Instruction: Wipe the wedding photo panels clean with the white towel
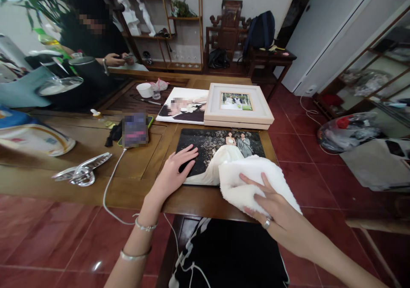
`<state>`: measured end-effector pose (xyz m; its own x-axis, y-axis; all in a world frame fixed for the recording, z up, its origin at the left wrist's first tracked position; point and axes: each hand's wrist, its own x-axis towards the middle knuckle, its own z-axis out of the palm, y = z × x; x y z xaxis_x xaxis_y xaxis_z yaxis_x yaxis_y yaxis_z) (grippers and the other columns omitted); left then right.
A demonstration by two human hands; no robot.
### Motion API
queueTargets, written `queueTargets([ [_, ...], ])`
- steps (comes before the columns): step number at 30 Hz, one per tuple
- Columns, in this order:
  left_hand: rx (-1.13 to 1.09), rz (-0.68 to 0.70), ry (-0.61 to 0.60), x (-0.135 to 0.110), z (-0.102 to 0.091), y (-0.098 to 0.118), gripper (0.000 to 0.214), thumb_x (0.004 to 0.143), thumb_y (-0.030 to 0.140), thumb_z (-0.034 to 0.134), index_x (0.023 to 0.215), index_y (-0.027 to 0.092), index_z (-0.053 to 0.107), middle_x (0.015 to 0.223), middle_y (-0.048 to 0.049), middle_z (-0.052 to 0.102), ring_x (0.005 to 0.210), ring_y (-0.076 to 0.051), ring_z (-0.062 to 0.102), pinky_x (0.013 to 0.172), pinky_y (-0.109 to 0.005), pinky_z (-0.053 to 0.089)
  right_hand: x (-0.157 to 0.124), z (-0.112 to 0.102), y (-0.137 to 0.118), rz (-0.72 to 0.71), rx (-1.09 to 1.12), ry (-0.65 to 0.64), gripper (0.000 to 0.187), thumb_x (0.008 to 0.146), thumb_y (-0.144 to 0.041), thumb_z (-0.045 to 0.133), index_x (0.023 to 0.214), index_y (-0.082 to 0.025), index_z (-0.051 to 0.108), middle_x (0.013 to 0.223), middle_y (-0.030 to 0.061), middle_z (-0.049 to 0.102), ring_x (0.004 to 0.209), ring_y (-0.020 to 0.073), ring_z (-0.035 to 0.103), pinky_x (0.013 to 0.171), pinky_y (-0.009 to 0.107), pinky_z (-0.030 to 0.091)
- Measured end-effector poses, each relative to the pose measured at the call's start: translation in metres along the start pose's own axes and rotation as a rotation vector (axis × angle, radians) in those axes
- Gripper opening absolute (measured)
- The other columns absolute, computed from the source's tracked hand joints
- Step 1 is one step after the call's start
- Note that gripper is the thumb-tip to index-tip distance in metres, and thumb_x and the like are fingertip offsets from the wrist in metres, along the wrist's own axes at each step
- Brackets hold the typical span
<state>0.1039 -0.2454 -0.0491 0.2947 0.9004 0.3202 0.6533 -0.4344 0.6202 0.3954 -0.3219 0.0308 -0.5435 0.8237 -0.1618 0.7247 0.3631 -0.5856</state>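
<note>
A dark wedding photo panel (205, 151) lies flat near the table's front edge, showing two people and a long white gown. My left hand (177, 166) rests on its left edge with the fingers stretched out. A fluffy white cloth (272, 170) covers the panel's lower right corner and hangs past the table edge. Pressing into its folds is my right hand (267, 200), with fingers spread along the cloth and a ring on one finger. The part of the panel under the cloth is hidden.
Behind the panel are stacked pale wooden frames (238, 118) and another photo print (179, 113). A phone (134, 128) with a white cable (110, 179) and a silver clip (85, 170) lie to the left. Across the table, another person (92, 27) holds a phone.
</note>
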Motion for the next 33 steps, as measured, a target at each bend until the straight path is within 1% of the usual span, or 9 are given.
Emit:
queueTargets([
  [4, -0.003, -0.004, -0.005, 0.000, -0.001, 0.000, 0.030, 0.095, 0.028, 0.048, 0.120, 0.026, 0.064, 0.130, -0.0059, 0.062, 0.132, -0.025, 0.047, 0.108, -0.052, 0.036, 0.010, -0.003, 0.002, -0.027, -0.016, -0.012, 0.036, 0.097, -0.044, 0.040, 0.092, -0.021, 0.067, 0.139, 0.0070, 0.054, 0.142, 0.0311, 0.027, 0.119, 0.057, 0.007],
  [7, -0.002, -0.002, -0.004, 0.000, -0.001, 0.000, 0.030, 0.095, 0.028, 0.048, 0.121, 0.026, 0.063, 0.131, -0.0053, 0.062, 0.132, -0.024, 0.047, 0.109, -0.052, 0.036, 0.030, -0.009, 0.008, -0.061, -0.024, 0.014, 0.036, 0.098, -0.044, 0.038, 0.088, -0.022, 0.064, 0.122, 0.0075, 0.066, 0.141, 0.0303, 0.030, 0.118, 0.056, 0.007],
  [10, -0.002, 0.000, 0.000, 0.000, 0.000, 0.000, 0.030, 0.095, 0.028, 0.048, 0.120, 0.026, 0.063, 0.131, -0.0053, 0.062, 0.132, -0.024, 0.047, 0.109, -0.051, 0.036, 0.056, -0.016, 0.018, -0.090, -0.023, 0.074, 0.033, 0.097, -0.044, 0.039, 0.083, -0.023, 0.060, 0.114, 0.0062, 0.068, 0.137, 0.0310, 0.038, 0.117, 0.056, 0.011],
  [14, -0.003, 0.001, 0.004, 0.000, 0.000, 0.000, 0.029, 0.095, 0.028, 0.048, 0.119, 0.026, 0.064, 0.130, -0.0056, 0.062, 0.132, -0.024, 0.047, 0.109, -0.051, 0.036, 0.094, -0.028, 0.033, -0.099, -0.054, 0.164, 0.037, 0.098, -0.046, 0.034, 0.076, -0.023, 0.054, 0.102, 0.0049, 0.070, 0.115, 0.0308, 0.058, 0.115, 0.055, 0.015],
  [20, -0.001, 0.001, 0.004, 0.000, 0.000, 0.000, 0.030, 0.095, 0.028, 0.047, 0.120, 0.027, 0.064, 0.131, -0.0054, 0.062, 0.132, -0.025, 0.047, 0.109, -0.052, 0.035, 0.128, -0.041, 0.052, -0.028, -0.119, 0.250, 0.043, 0.096, -0.055, 0.032, 0.077, -0.023, 0.054, 0.087, 0.0058, 0.068, 0.096, 0.0306, 0.061, 0.107, 0.051, 0.030],
  [24, 0.004, -0.002, 0.000, 0.000, 0.000, 0.000, 0.030, 0.095, 0.028, 0.047, 0.121, 0.027, 0.063, 0.131, -0.0052, 0.062, 0.132, -0.025, 0.047, 0.109, -0.052, 0.035, 0.121, -0.039, 0.048, -0.030, -0.116, 0.257, 0.042, 0.097, -0.053, 0.032, 0.078, -0.023, 0.055, 0.089, 0.0051, 0.069, 0.103, 0.0310, 0.060, 0.111, 0.053, 0.024],
  [27, 0.001, -0.006, 0.001, -0.001, 0.000, 0.001, 0.029, 0.096, 0.028, 0.047, 0.120, 0.027, 0.063, 0.131, -0.0053, 0.061, 0.132, -0.024, 0.047, 0.109, -0.052, 0.035, 0.100, -0.031, 0.038, -0.066, -0.066, 0.218, 0.038, 0.098, -0.047, 0.033, 0.076, -0.023, 0.054, 0.107, 0.0056, 0.069, 0.113, 0.0302, 0.058, 0.116, 0.054, 0.014],
  [30, -0.003, -0.009, -0.001, -0.001, 0.000, 0.001, 0.029, 0.095, 0.029, 0.047, 0.120, 0.027, 0.063, 0.132, -0.0049, 0.061, 0.132, -0.024, 0.047, 0.109, -0.052, 0.035, 0.068, -0.020, 0.025, -0.062, -0.030, 0.167, 0.036, 0.096, -0.045, 0.039, 0.073, -0.023, 0.053, 0.133, 0.0057, 0.059, 0.134, 0.0335, 0.041, 0.117, 0.057, 0.013],
  [33, -0.001, -0.006, 0.001, -0.001, 0.001, 0.000, 0.030, 0.095, 0.029, 0.047, 0.120, 0.027, 0.064, 0.131, -0.0050, 0.062, 0.132, -0.024, 0.047, 0.109, -0.052, 0.035, 0.035, -0.007, 0.013, -0.059, -0.039, 0.087, 0.032, 0.096, -0.041, 0.041, 0.076, -0.023, 0.058, 0.137, 0.0068, 0.056, 0.141, 0.0328, 0.029, 0.116, 0.061, 0.011],
])
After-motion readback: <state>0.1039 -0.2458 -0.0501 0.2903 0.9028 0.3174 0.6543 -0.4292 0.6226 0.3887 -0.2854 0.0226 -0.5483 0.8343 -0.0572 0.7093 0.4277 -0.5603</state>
